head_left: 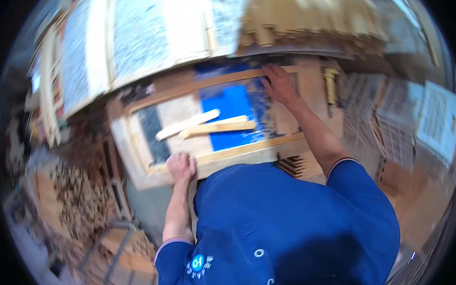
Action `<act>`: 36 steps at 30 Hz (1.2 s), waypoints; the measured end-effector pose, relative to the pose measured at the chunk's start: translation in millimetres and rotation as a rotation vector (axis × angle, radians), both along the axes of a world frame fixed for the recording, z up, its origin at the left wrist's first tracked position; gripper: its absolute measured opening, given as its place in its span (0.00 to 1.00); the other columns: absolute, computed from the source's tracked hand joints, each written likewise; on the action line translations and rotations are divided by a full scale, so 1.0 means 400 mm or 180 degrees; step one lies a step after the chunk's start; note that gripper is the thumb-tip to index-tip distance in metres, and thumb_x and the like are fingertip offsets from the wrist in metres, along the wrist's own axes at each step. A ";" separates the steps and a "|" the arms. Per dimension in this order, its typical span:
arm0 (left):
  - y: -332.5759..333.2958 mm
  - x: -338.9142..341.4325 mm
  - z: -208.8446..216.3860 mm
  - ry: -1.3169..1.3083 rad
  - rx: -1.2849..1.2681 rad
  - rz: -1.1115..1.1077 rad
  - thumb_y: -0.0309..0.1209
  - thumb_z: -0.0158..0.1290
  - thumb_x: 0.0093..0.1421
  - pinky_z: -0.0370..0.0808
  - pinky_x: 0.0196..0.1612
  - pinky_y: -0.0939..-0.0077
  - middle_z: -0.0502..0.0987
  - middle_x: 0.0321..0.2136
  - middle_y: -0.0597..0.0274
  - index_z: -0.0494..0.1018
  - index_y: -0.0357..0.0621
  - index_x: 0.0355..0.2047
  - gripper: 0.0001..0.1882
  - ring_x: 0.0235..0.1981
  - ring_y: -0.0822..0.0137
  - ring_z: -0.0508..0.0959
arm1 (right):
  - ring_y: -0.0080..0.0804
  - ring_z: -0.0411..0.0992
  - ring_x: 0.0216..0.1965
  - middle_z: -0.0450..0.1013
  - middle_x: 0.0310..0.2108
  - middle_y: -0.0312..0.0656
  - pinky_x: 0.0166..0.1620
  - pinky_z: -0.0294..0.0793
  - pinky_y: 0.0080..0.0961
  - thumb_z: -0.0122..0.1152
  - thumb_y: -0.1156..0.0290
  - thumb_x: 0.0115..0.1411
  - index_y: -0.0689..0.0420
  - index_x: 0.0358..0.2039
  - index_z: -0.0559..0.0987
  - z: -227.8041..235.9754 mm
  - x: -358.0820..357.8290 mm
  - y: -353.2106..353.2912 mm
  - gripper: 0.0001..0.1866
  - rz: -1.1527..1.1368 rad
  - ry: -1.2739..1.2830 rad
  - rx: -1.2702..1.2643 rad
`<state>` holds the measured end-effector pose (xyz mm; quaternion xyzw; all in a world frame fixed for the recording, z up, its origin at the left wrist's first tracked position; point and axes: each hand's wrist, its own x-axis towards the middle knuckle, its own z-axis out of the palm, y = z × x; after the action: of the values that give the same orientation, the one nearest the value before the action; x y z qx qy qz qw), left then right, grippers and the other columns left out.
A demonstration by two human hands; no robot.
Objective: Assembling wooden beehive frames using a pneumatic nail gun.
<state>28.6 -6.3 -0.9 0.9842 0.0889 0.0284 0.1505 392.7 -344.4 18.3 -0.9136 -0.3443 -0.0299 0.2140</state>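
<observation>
A wooden frame [248, 150] lies in front of me over a worktop with a bright blue patch [229, 99]. My left hand [181, 167] rests on its near rail towards the left, the fingers curled over the wood. Farther off, at the right, my right hand [281, 85] reaches across to the far rail [211, 82], fingers stretched out and touching or just above it; blur hides which. Inside the frame lie a pale wood strip [187, 125] and some yellowish wood strips [220, 127], loosely crossed, touched by neither hand.
Beyond the worktop stands a large stack of boards [139, 40], with a bundle of wood pieces [309, 19] on its right. A yellow tool [330, 86] lies at the worktop's right end. White boxes [403, 119] stand at the right. Cut wood pieces [84, 198] are heaped at the left.
</observation>
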 end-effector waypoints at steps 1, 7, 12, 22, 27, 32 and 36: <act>0.000 0.003 -0.010 -0.0082 0.0028 0.0008 0.39 0.61 0.51 0.69 0.44 0.54 0.73 0.32 0.56 0.74 0.51 0.31 0.11 0.38 0.52 0.74 | 0.55 0.71 0.55 0.73 0.54 0.53 0.58 0.71 0.47 0.62 0.59 0.63 0.58 0.60 0.73 0.001 -0.015 0.085 0.27 0.0171 0.0044 0.0115; -0.013 -0.003 0.002 -0.0134 -0.0120 0.0138 0.44 0.61 0.54 0.67 0.44 0.56 0.71 0.32 0.56 0.74 0.49 0.31 0.14 0.38 0.53 0.72 | 0.51 0.76 0.52 0.77 0.48 0.57 0.54 0.77 0.44 0.63 0.38 0.58 0.58 0.54 0.78 0.061 -0.050 0.371 0.37 0.0124 0.0805 -0.1450; 0.003 -0.019 0.006 -0.0345 -0.0144 0.0183 0.48 0.62 0.52 0.67 0.44 0.56 0.71 0.31 0.56 0.73 0.48 0.30 0.18 0.38 0.53 0.72 | 0.54 0.76 0.49 0.76 0.44 0.57 0.53 0.76 0.46 0.71 0.40 0.53 0.61 0.46 0.77 0.093 -0.020 0.413 0.36 0.0186 0.1121 -0.1576; 0.035 0.004 0.073 -0.0016 -0.0586 -0.0568 0.57 0.63 0.52 0.73 0.41 0.53 0.76 0.32 0.50 0.78 0.41 0.28 0.27 0.37 0.48 0.77 | 0.47 0.76 0.38 0.71 0.35 0.45 0.40 0.77 0.44 0.73 0.51 0.54 0.50 0.45 0.79 0.376 -0.184 0.312 0.24 0.0270 -0.0271 -0.0794; 0.046 0.022 0.216 0.0559 -0.0601 -0.1737 0.53 0.60 0.59 0.76 0.39 0.53 0.80 0.25 0.49 0.78 0.41 0.24 0.24 0.33 0.48 0.81 | 0.45 0.76 0.35 0.72 0.34 0.43 0.38 0.77 0.41 0.74 0.53 0.52 0.47 0.48 0.81 0.574 -0.387 0.169 0.24 -0.0444 -0.0534 -0.0716; -0.072 0.075 0.311 0.0705 -0.0112 -0.3056 0.52 0.57 0.63 0.77 0.34 0.56 0.81 0.27 0.52 0.78 0.44 0.29 0.22 0.31 0.51 0.83 | 0.45 0.77 0.41 0.74 0.38 0.44 0.45 0.79 0.40 0.74 0.54 0.53 0.50 0.53 0.79 0.579 -0.710 -0.037 0.28 -0.2003 -0.1240 -0.0064; -0.318 0.067 0.343 0.0641 0.0546 -0.3825 0.50 0.56 0.64 0.78 0.33 0.59 0.82 0.28 0.57 0.78 0.48 0.30 0.19 0.31 0.57 0.84 | 0.41 0.75 0.53 0.73 0.52 0.50 0.57 0.75 0.35 0.75 0.58 0.57 0.62 0.61 0.72 0.524 -0.943 0.011 0.36 -0.2275 -0.0677 0.1339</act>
<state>55.5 -133.6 136.5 0.8686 -0.4702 -0.1474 0.0513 15.6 -339.9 228.0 -0.9038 -0.0125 -0.2658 0.3352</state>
